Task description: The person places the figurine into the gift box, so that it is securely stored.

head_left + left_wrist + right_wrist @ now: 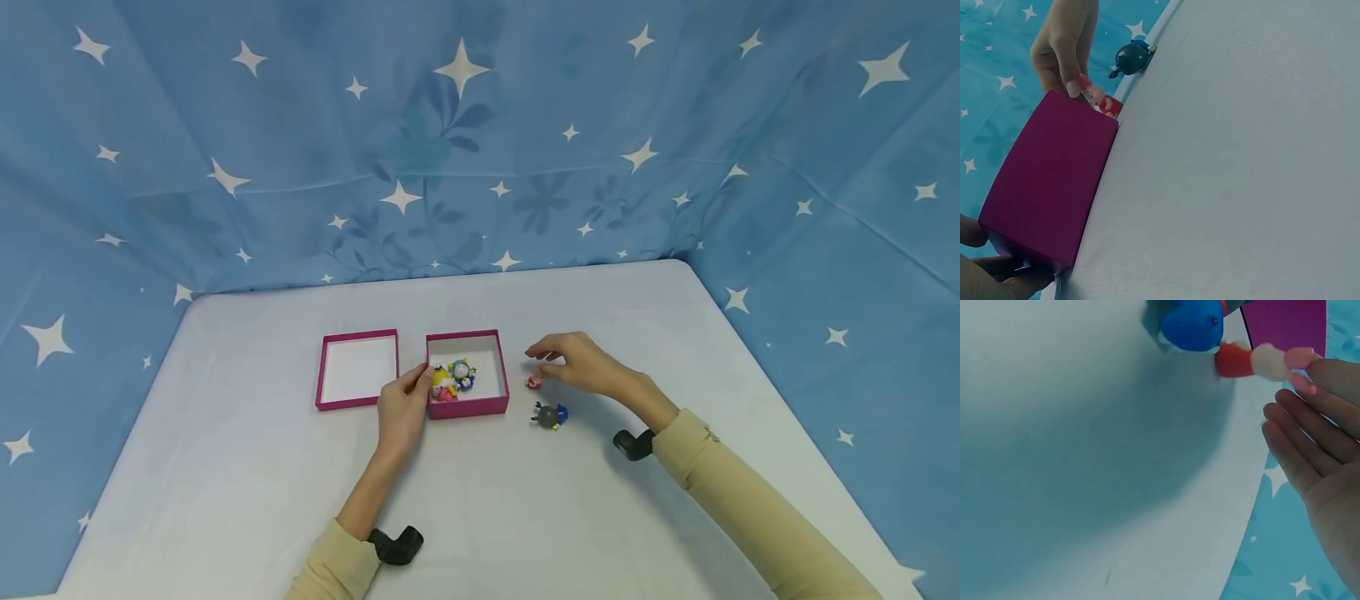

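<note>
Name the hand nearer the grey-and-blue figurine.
Right. The right hand is just beyond the figurine; the left hand is farther, holding the left side of the box.

The box (468, 407) sits on the tabletop (487, 508), lid (361, 372) over to its left, two figurines (462, 375) inside, another pair of figurines (551, 417) to its right.

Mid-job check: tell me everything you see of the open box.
The open box is rectangular, magenta outside and whitish inside, apparently stiff cardboard. It sits upright, without its cover, on the white table, to the right of a magenta-rimmed lid and apart from it. Two small toy figures are inside, toward the left. The left hand grips its left side.
</note>
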Motion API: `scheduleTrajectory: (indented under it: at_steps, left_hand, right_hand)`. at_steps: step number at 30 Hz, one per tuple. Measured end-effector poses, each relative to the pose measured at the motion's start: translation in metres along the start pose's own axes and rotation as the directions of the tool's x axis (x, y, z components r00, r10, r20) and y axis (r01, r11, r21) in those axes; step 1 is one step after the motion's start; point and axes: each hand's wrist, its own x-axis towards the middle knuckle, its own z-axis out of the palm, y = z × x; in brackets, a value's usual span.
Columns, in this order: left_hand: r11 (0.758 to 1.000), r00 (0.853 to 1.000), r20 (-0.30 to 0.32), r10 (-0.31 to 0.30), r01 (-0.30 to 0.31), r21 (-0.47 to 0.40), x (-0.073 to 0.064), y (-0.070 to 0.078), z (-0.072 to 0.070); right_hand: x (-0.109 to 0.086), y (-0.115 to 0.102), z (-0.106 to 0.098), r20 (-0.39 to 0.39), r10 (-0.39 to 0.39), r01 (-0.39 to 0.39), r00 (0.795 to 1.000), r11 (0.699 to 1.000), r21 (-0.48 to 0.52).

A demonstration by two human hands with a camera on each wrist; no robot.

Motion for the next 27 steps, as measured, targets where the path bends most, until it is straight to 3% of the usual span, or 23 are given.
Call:
scheduleTrajectory:
  at_steps: [14,27]
  left_hand:
    - [1.000,1.000,0.003,-0.016,0.016,0.001,-0.002,0.000,0.002]
    - [1.000,1.000,-0.003,-0.014,0.014,0.011,-0.002,0.001,0.002]
  right_hand:
    - [-0.007,0.004,0.008,0.141,0.109,-0.122,0.984,0.989,0.088]
    - [-0.016,0.012,0.008,0.120,0.056,-0.061,0.991,0.998,0.031]
